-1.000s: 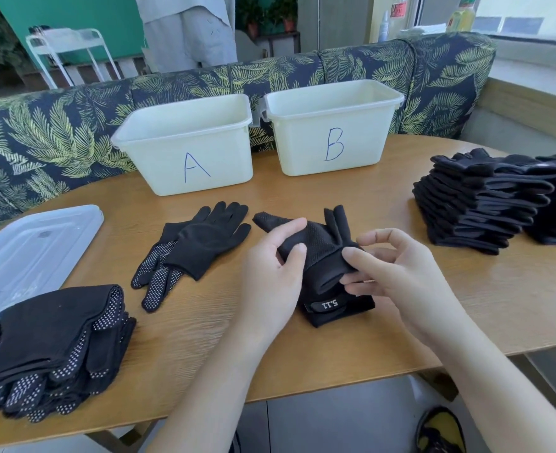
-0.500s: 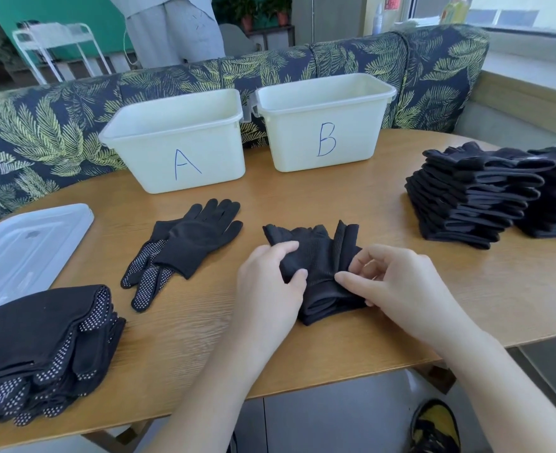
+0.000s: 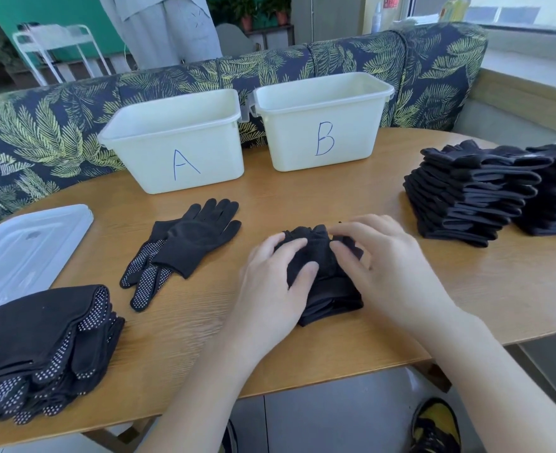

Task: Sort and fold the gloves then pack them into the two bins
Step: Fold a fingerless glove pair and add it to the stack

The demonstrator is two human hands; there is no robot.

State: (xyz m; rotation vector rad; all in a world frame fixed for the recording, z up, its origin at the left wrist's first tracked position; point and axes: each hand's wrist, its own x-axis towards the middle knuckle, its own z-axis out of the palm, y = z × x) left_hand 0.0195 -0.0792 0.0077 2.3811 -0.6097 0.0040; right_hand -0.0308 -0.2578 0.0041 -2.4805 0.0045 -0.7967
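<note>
the glove fingers, upright a moment ago, are now tucked down; the folded black gloves (image 3: 324, 276) are gripped by the left hand (image 3: 278, 279) and right hand (image 3: 384, 266) at the wooden table (image 3: 302, 197) centre, so packing seems next.

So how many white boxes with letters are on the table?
2. Bin A stands at the back of the table, left of bin B, which is right beside it. None seem hidden.
</note>
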